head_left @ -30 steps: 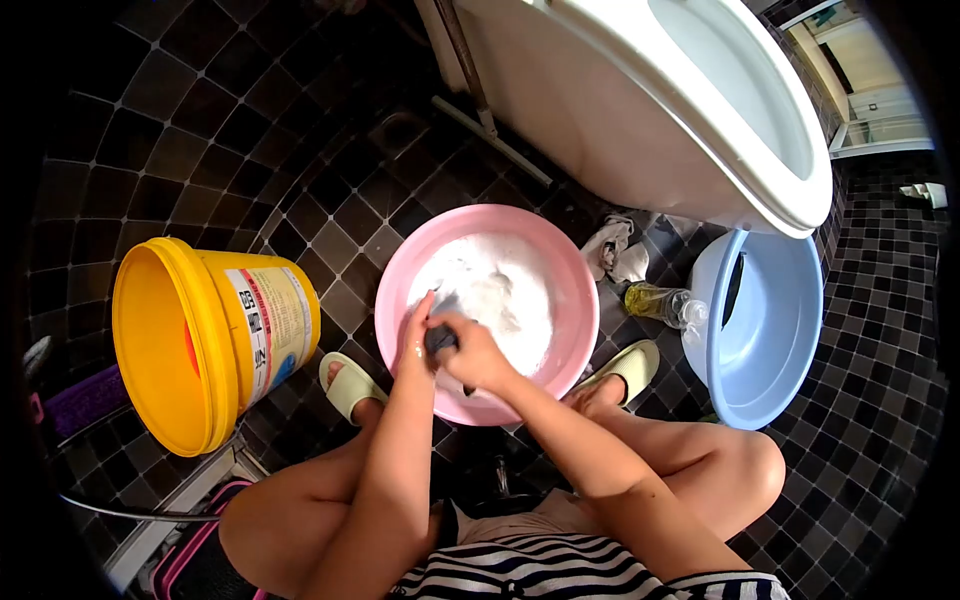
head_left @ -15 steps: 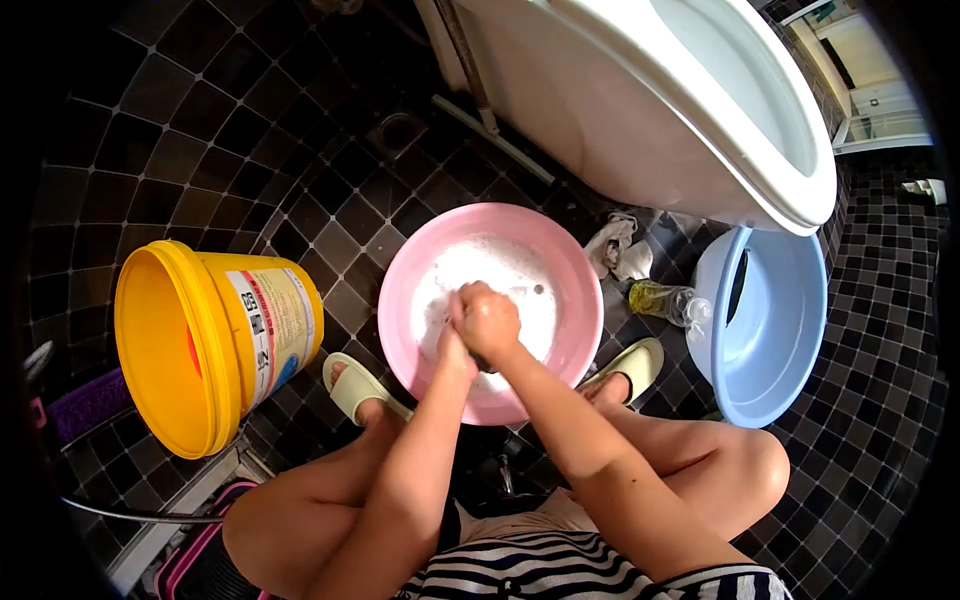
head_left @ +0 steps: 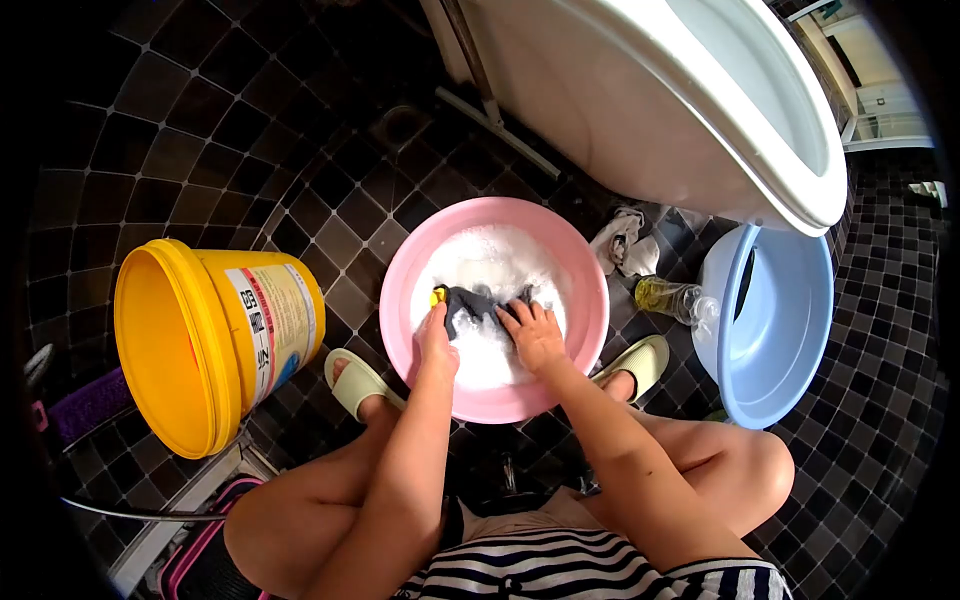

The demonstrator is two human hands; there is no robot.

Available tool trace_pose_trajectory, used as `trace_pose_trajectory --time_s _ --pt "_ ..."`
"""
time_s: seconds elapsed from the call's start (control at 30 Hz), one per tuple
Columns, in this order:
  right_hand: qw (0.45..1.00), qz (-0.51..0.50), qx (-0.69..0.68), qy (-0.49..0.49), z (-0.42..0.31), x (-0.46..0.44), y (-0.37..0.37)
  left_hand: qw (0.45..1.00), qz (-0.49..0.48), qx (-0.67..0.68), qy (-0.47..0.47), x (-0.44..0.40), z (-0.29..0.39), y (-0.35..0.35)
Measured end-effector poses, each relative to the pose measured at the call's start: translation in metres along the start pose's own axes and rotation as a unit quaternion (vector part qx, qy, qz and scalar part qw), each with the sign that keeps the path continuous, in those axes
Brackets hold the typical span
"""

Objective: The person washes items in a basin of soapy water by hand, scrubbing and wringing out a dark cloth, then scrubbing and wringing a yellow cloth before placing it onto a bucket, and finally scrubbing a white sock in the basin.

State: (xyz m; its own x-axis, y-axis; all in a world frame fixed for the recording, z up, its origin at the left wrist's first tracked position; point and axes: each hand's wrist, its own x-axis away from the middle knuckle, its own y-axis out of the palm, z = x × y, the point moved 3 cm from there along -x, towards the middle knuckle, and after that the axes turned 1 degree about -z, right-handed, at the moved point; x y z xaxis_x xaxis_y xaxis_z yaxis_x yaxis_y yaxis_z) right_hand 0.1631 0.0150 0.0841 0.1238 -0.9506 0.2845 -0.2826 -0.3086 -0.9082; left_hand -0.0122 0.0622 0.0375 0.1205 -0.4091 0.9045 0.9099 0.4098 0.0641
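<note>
A pink basin (head_left: 395, 335) stands on the floor between my feet, with white suds (head_left: 490, 245) in it. A wet dark grey cloth (head_left: 478, 308), small and sock-like with a yellow end, stretches across the suds between my hands. My left hand (head_left: 437, 340) is closed on the cloth's left part, by the yellow end. At the other end my right hand (head_left: 535, 335) grips the cloth, its fingers bent over it and slightly apart. Part of the cloth is hidden under the right fingers and foam.
A yellow bucket (head_left: 215, 340) lies tipped at the left. To the right are a crumpled whitish cloth (head_left: 625, 243), a clear bottle with yellow liquid (head_left: 672, 298) and a blue basin (head_left: 775, 340) on its side. A white ceramic fixture (head_left: 640, 120) rises behind.
My hands were pressed together over the suds, hiding what they held. Now they have parted to left and right, with the dark grey cloth spread between them.
</note>
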Motion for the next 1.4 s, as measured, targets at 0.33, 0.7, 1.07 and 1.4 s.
trace_pose_trajectory --time_s 0.33,0.7,1.07,1.4 --pt "0.877 0.012 -0.449 0.170 -0.043 -0.027 -0.027 0.997 -0.061 -0.003 -0.053 0.039 0.022 0.022" --pt "0.956 0.082 -0.268 -0.082 -0.140 -0.014 -0.103 0.920 -0.358 0.159 -0.031 -0.006 0.023 -0.010" --pt "0.942 0.006 -0.275 0.193 -0.020 -0.061 -0.062 0.984 -0.125 0.112 -0.058 0.039 0.020 0.047" --pt "0.987 -0.062 -0.087 0.122 -0.011 -0.009 0.011 0.998 0.035 0.027 -0.055 0.015 0.010 0.010"
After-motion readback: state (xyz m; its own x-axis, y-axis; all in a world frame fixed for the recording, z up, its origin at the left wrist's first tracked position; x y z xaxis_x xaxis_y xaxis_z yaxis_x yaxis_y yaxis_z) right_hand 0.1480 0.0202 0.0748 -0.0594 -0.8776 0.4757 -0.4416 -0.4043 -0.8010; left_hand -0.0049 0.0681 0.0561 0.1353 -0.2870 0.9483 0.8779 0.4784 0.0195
